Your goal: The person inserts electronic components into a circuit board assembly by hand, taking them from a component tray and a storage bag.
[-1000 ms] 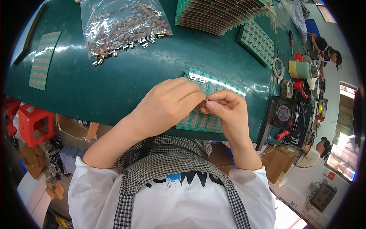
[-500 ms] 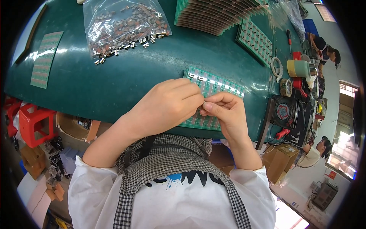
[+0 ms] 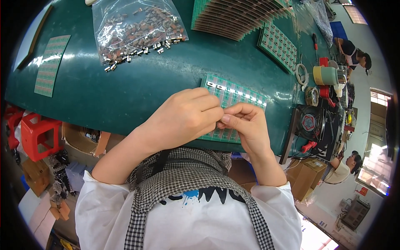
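Observation:
Over a green circuit board panel (image 3: 233,92), my left hand (image 3: 189,118) and my right hand (image 3: 248,121) meet at the fingertips. The left fingers are curled closed, and what they hold is hidden behind the knuckles. My right thumb and forefinger are pinched together on a small electronic component, which the fingers nearly cover. Two small black-and-silver components sit side by side on the panel's far left corner. More panels seem to lie under it. Beyond the hands, a clear plastic bag (image 3: 139,25) holds many small metal-and-brown components, with several spilled at its mouth.
A fanned stack of panels (image 3: 237,16) stands at the back, beside a populated panel stack (image 3: 278,46). A single panel (image 3: 51,66) lies far left. Along the right are a screwdriver (image 3: 315,43), a green-and-yellow flask (image 3: 327,75) and a black fan (image 3: 309,121). Two other people are farther right.
My hands have stayed over the panel with only slight finger movement. The small component seen between the fingertips before is now mostly covered.

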`<state>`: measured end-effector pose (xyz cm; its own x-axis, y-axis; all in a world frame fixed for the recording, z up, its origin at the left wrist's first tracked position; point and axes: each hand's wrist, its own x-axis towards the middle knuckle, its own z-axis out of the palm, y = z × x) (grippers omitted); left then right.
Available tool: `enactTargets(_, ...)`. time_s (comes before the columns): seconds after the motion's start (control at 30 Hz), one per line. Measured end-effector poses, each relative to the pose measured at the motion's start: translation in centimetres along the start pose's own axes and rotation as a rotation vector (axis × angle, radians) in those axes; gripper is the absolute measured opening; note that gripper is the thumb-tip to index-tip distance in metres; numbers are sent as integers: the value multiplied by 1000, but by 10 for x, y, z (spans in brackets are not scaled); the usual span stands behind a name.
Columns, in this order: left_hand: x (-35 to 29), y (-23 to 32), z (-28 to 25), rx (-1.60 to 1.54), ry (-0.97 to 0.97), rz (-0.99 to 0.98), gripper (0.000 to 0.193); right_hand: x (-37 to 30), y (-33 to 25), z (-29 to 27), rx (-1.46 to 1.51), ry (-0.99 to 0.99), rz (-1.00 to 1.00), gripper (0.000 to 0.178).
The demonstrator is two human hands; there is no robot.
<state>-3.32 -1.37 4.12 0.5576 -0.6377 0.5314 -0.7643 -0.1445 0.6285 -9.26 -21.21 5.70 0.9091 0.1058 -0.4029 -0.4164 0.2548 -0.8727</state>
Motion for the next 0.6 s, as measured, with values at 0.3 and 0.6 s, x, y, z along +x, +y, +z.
enactTargets(0.3, 1, -5, -1, -56, -24, 4, 17, 2, -2, -6, -4, -29, 37, 12)
enactTargets(0.6, 2, -36, -26, 443, 114, -358, 26, 3, -5, -11, 27, 22, 31, 16)
